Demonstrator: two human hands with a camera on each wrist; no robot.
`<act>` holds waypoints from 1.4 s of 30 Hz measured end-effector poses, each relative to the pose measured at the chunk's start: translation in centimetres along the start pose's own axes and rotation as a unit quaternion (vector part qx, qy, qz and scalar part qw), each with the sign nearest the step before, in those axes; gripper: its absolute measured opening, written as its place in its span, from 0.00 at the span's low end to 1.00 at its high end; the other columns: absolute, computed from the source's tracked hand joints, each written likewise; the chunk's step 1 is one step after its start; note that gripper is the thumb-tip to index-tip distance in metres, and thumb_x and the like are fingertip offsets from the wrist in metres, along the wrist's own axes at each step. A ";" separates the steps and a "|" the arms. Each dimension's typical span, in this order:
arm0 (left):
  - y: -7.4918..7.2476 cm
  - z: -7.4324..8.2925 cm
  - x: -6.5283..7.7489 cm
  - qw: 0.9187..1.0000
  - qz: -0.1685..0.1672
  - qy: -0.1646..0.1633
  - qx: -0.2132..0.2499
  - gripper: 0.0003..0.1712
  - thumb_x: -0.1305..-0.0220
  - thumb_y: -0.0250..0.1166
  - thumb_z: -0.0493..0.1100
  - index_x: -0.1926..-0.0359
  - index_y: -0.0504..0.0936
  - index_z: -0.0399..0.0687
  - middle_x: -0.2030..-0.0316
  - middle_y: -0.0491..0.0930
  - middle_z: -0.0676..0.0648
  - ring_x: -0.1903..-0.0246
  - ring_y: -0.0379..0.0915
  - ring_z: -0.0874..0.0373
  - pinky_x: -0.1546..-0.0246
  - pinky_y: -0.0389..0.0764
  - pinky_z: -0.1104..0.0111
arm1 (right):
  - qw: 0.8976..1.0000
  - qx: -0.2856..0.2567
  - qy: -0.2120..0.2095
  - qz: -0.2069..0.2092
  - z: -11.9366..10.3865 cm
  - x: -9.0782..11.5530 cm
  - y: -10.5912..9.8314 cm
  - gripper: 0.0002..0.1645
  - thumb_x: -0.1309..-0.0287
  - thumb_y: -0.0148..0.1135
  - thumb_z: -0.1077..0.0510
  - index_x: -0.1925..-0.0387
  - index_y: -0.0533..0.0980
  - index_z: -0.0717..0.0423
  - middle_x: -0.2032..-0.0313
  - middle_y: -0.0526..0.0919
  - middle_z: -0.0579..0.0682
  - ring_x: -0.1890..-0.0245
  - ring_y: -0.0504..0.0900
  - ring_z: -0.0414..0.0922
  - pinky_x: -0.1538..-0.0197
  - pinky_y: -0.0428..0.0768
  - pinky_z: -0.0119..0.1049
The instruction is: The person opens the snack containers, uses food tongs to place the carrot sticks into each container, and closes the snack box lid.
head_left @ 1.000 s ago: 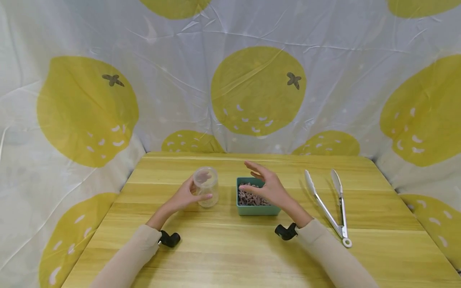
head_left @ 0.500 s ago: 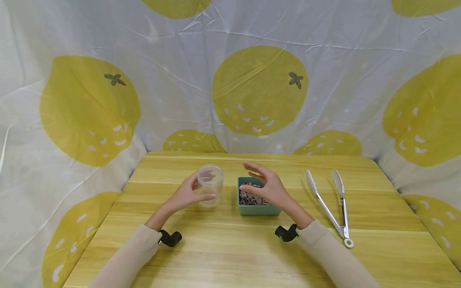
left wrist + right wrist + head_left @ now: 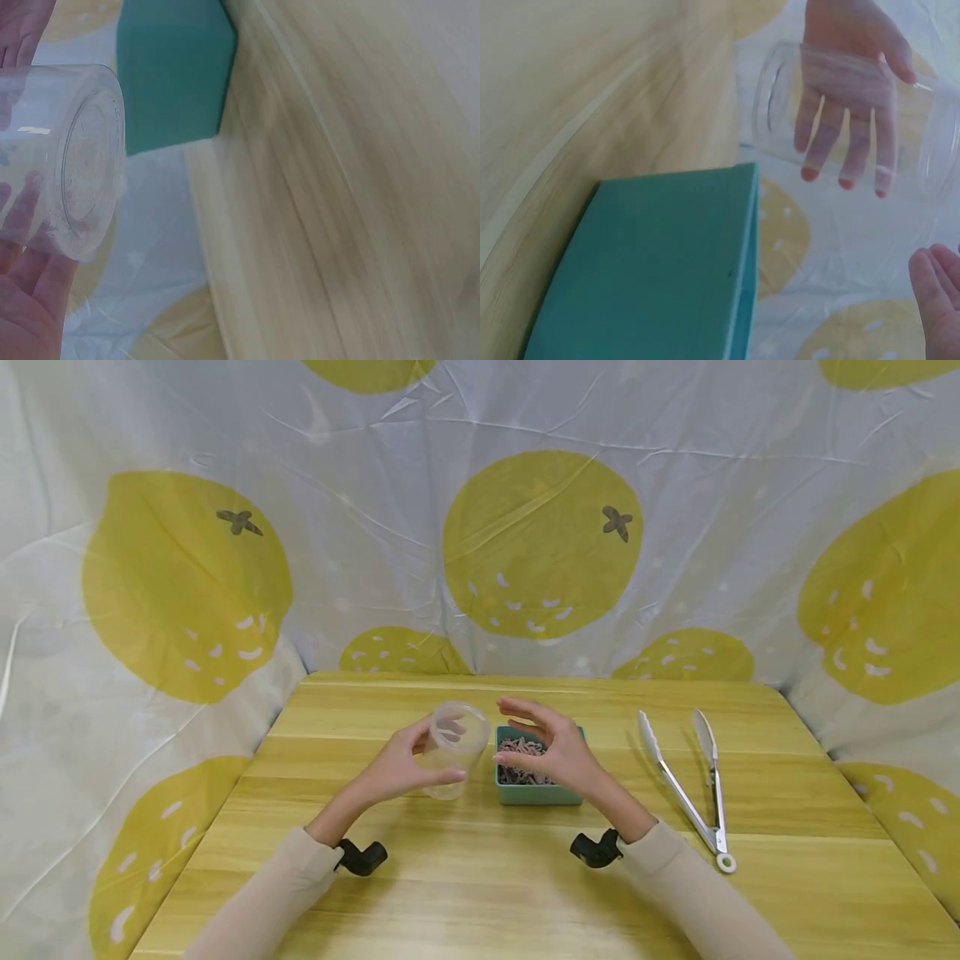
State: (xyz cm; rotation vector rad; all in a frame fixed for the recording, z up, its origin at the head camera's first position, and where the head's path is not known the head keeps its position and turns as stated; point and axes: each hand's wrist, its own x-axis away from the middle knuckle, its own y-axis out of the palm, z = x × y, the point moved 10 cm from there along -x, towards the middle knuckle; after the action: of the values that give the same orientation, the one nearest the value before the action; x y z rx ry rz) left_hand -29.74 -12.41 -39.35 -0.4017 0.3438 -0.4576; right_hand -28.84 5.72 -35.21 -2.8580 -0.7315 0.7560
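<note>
My left hand (image 3: 393, 768) grips a clear plastic jar (image 3: 448, 767) round its side, thumb in front and fingers behind. The jar is raised off the table and leans to the right, its open rim close to the green box (image 3: 538, 795). Brown chip-like pieces (image 3: 517, 770) lie in that box. Over the box my right hand (image 3: 561, 750) is held with fingers and thumb spread in a loose curve, holding nothing. In the left wrist view the jar's base (image 3: 91, 169) shows, with fingers visible through the wall. In the right wrist view, right fingertips (image 3: 934, 292) appear below the jar.
Metal tongs (image 3: 681, 799) lie spread on the wooden table (image 3: 480, 893), right of the box. A white cloth with yellow lemon print (image 3: 543, 543) hangs behind the table and along both sides.
My left hand has lifted the jar and moved it right, toward the box, tilting its rim to the right. My right hand has stayed almost in place over the box.
</note>
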 end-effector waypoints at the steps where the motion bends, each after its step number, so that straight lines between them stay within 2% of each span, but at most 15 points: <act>1: 0.1 0.2 0.0 1.000 0.000 0.000 -0.003 0.43 0.46 0.78 0.49 0.31 0.70 0.57 0.43 0.78 0.50 0.45 0.76 0.56 0.41 0.72 0.48 | 1.000 -0.002 -0.002 -0.001 -0.3 0.0 0.2 0.43 0.49 0.73 0.72 0.31 0.66 0.63 0.34 0.69 0.63 0.34 0.71 0.56 0.38 0.73 0.39; 5: 0.6 1.3 0.0 1.000 0.000 0.010 -0.017 0.43 0.47 0.79 0.49 0.31 0.71 0.60 0.45 0.79 0.52 0.46 0.77 0.56 0.44 0.74 0.51 | 1.000 0.002 -0.009 -0.005 -1.4 0.2 0.8 0.44 0.50 0.74 0.71 0.31 0.67 0.63 0.34 0.69 0.63 0.36 0.74 0.56 0.39 0.75 0.42; 14: 1.7 3.6 0.1 0.998 -0.002 0.043 -0.039 0.43 0.48 0.79 0.49 0.31 0.71 0.56 0.44 0.79 0.53 0.46 0.76 0.54 0.46 0.77 0.55 | 0.999 0.030 -0.043 -0.001 -3.2 0.3 1.5 0.44 0.53 0.77 0.70 0.33 0.70 0.64 0.37 0.73 0.59 0.38 0.74 0.55 0.38 0.74 0.47; 20: 2.5 4.6 0.2 0.996 -0.008 0.061 -0.065 0.46 0.48 0.79 0.53 0.30 0.71 0.52 0.41 0.79 0.50 0.44 0.75 0.57 0.46 0.78 0.56 | 0.998 0.051 -0.045 0.010 -3.7 0.5 1.6 0.44 0.55 0.79 0.69 0.35 0.71 0.63 0.39 0.76 0.57 0.41 0.75 0.54 0.39 0.72 0.53; 26: 2.7 5.2 0.4 0.993 -0.003 0.068 -0.094 0.46 0.50 0.79 0.56 0.32 0.72 0.52 0.44 0.80 0.54 0.45 0.75 0.60 0.48 0.79 0.58 | 0.997 0.057 -0.053 0.011 -4.0 0.7 1.6 0.46 0.59 0.80 0.70 0.35 0.72 0.62 0.41 0.76 0.56 0.44 0.76 0.53 0.42 0.76 0.45; 30: 2.8 5.6 0.5 0.992 -0.002 0.072 -0.102 0.44 0.51 0.80 0.55 0.33 0.73 0.57 0.45 0.79 0.57 0.47 0.75 0.60 0.49 0.80 0.58 | 0.997 0.041 -0.062 0.009 -4.1 0.8 1.5 0.45 0.60 0.80 0.72 0.36 0.72 0.65 0.42 0.76 0.57 0.44 0.76 0.58 0.42 0.76 0.40; 37: 3.1 5.8 0.5 0.992 -0.009 0.077 -0.103 0.44 0.51 0.80 0.55 0.35 0.75 0.48 0.45 0.80 0.56 0.48 0.76 0.60 0.49 0.80 0.60 | 0.997 0.014 -0.076 0.003 -4.4 1.1 1.4 0.45 0.63 0.80 0.74 0.38 0.73 0.69 0.44 0.76 0.59 0.45 0.74 0.63 0.40 0.75 0.41; 42: 3.3 6.0 0.4 0.991 -0.015 0.080 -0.105 0.43 0.53 0.80 0.56 0.36 0.76 0.48 0.48 0.82 0.52 0.51 0.78 0.61 0.51 0.81 0.61 | 0.997 0.000 -0.073 -0.005 -4.3 1.2 1.4 0.44 0.63 0.80 0.74 0.39 0.74 0.69 0.44 0.76 0.59 0.46 0.73 0.66 0.40 0.75 0.40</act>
State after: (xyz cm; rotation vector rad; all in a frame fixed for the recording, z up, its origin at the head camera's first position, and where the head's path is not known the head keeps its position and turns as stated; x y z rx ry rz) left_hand -25.79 -8.09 -35.74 -0.5768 0.5448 -0.4855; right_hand -25.27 5.20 -32.22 -2.8192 -0.7617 0.9714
